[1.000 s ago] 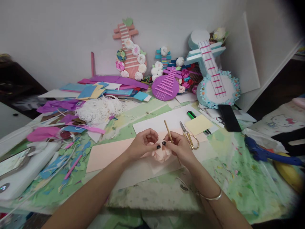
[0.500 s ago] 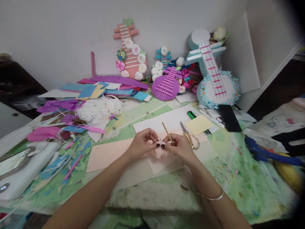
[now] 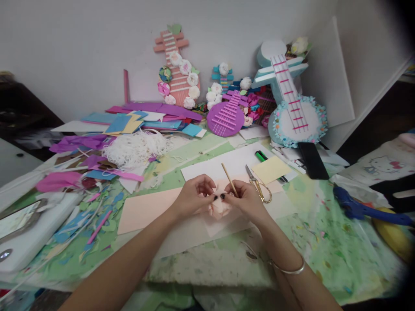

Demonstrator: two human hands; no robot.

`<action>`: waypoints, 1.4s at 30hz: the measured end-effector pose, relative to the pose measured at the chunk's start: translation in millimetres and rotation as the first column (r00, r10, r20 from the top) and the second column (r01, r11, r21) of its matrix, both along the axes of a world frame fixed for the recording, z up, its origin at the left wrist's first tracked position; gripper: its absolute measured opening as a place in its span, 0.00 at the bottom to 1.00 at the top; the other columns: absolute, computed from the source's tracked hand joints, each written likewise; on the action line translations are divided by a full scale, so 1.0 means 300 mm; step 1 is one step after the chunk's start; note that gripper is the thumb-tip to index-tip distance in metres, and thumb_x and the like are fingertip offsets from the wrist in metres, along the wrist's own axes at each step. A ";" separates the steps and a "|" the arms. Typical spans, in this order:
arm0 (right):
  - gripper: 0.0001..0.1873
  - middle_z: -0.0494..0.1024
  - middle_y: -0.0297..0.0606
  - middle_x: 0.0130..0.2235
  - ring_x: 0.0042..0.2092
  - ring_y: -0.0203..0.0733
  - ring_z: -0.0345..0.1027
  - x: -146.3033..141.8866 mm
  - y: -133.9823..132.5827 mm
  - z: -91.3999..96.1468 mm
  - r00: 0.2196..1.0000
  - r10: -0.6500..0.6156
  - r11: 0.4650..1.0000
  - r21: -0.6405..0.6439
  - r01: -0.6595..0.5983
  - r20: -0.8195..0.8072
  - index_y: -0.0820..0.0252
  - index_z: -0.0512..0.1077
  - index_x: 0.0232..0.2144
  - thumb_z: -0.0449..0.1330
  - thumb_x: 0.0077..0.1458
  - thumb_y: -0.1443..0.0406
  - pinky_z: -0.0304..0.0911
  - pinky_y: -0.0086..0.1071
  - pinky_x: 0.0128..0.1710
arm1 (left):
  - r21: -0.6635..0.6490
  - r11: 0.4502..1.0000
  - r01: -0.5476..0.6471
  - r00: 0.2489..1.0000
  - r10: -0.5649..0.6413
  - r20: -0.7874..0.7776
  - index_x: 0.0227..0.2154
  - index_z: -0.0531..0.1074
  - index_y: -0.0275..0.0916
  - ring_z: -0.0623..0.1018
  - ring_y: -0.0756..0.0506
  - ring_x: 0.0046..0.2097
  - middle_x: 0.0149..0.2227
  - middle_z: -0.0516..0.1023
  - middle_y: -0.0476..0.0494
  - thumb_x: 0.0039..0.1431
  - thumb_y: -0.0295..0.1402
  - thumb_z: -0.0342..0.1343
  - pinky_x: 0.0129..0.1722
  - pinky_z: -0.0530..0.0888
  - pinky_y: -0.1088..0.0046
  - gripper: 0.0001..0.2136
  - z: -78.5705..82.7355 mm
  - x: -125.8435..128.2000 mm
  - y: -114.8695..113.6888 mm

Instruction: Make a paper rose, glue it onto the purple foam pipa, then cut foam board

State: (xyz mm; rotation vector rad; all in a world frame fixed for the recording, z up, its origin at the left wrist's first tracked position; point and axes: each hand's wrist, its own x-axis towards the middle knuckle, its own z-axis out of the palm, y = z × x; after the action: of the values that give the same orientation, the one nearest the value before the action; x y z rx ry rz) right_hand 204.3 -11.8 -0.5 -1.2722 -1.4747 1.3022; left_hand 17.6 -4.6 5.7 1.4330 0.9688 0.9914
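Observation:
Between my two hands is a pale pink paper flower [image 3: 219,209] with folded, layered petals. My left hand [image 3: 197,194] pinches its left edge with thumb and fingertips. From the other side my right hand [image 3: 244,198] pinches the flower, while a thin wooden stick [image 3: 229,178] is tucked in the same hand, slanting up to the left. Both thumbs nearly meet over the flower. Under the hands lie pale pink paper sheets [image 3: 145,211] and a white sheet [image 3: 207,166]. Gold-handled scissors [image 3: 261,188] lie just right of my right hand.
A yellow paper piece [image 3: 271,168], a green marker [image 3: 260,156] and a black phone [image 3: 312,160] are at right, with a blue glue gun [image 3: 359,207] beyond. White string [image 3: 136,149] and paper scraps cover the left. Decorated paper instruments, including a purple one [image 3: 225,119], stand at the back.
My thumbs have moved slightly apart on the paper flower, and more of its folded petals shows below them. The stick has shifted very slightly with my right hand.

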 end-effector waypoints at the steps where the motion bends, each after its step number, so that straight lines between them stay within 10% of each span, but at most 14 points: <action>1: 0.09 0.66 0.29 0.22 0.24 0.30 0.55 -0.001 0.001 -0.005 1.000 -0.007 1.000 0.008 0.007 0.015 0.61 0.69 0.25 0.64 0.44 0.62 0.48 0.26 0.23 | -0.006 1.000 -0.002 1.000 0.002 0.000 0.29 0.69 0.36 0.71 0.53 0.29 0.29 0.71 0.50 0.42 0.28 0.64 0.29 0.67 0.78 0.10 -0.001 0.001 0.000; 14: 0.09 0.70 0.31 0.26 0.26 0.32 0.62 -0.013 -0.007 0.004 0.999 0.026 1.000 0.010 -0.025 -0.039 0.61 0.72 0.29 0.62 0.48 0.61 0.56 0.26 0.24 | -0.043 0.999 0.032 0.998 -0.030 0.063 0.32 0.77 0.33 0.74 0.48 0.32 0.31 0.77 0.42 0.46 0.37 0.66 0.34 0.71 0.72 0.13 -0.032 0.005 0.007; 20: 0.11 0.73 0.40 0.41 0.42 0.39 0.67 0.063 0.010 0.040 0.960 -0.257 0.899 0.338 0.279 -0.108 0.58 0.79 0.32 0.60 0.54 0.59 0.62 0.29 0.36 | -0.204 0.978 -0.041 0.981 0.079 0.180 0.25 0.78 0.33 0.73 0.50 0.29 0.26 0.78 0.44 0.41 0.37 0.69 0.30 0.70 0.74 0.12 -0.018 0.012 0.005; 25: 0.07 0.78 0.38 0.35 0.28 0.34 0.64 0.131 0.021 0.039 0.883 -0.358 0.836 0.318 0.447 -0.303 0.57 0.79 0.32 0.65 0.50 0.62 0.62 0.31 0.29 | -0.303 0.951 -0.058 0.963 0.133 0.235 0.24 0.78 0.33 0.72 0.53 0.26 0.23 0.76 0.47 0.39 0.35 0.70 0.28 0.68 0.78 0.12 -0.005 0.015 0.004; 32: 0.19 0.80 0.41 0.42 0.47 0.46 0.72 0.121 0.004 0.074 0.897 -0.068 0.915 0.331 0.230 -0.436 0.57 0.77 0.43 0.57 0.48 0.71 0.64 0.42 0.51 | -0.341 0.940 -0.017 0.962 0.109 0.252 0.25 0.77 0.33 0.72 0.52 0.25 0.22 0.76 0.47 0.41 0.34 0.69 0.26 0.68 0.77 0.11 -0.025 0.009 0.009; 38: 0.04 0.77 0.36 0.28 0.31 0.37 0.72 0.119 0.009 0.064 0.942 -0.194 0.911 0.305 0.277 -0.275 0.60 0.73 0.27 0.63 0.50 0.65 0.68 0.32 0.35 | -0.350 0.937 0.017 0.969 0.072 0.238 0.25 0.77 0.32 0.73 0.52 0.27 0.25 0.77 0.46 0.39 0.33 0.69 0.29 0.69 0.77 0.11 -0.019 0.001 0.009; 42: 0.09 0.79 0.36 0.32 0.29 0.36 0.72 0.111 0.006 0.059 0.973 -0.056 0.970 0.219 0.107 -0.225 0.58 0.64 0.32 0.62 0.52 0.63 0.66 0.29 0.28 | -0.344 0.938 0.035 0.973 0.047 0.227 0.26 0.77 0.32 0.74 0.51 0.27 0.26 0.78 0.45 0.39 0.34 0.69 0.28 0.69 0.77 0.12 -0.008 0.000 0.008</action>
State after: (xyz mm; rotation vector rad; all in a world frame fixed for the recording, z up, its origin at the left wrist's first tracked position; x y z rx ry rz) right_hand 237.6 -10.1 17.3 -0.9963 -1.3583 1.1405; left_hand 17.6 -2.3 3.4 0.9971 0.9212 0.9167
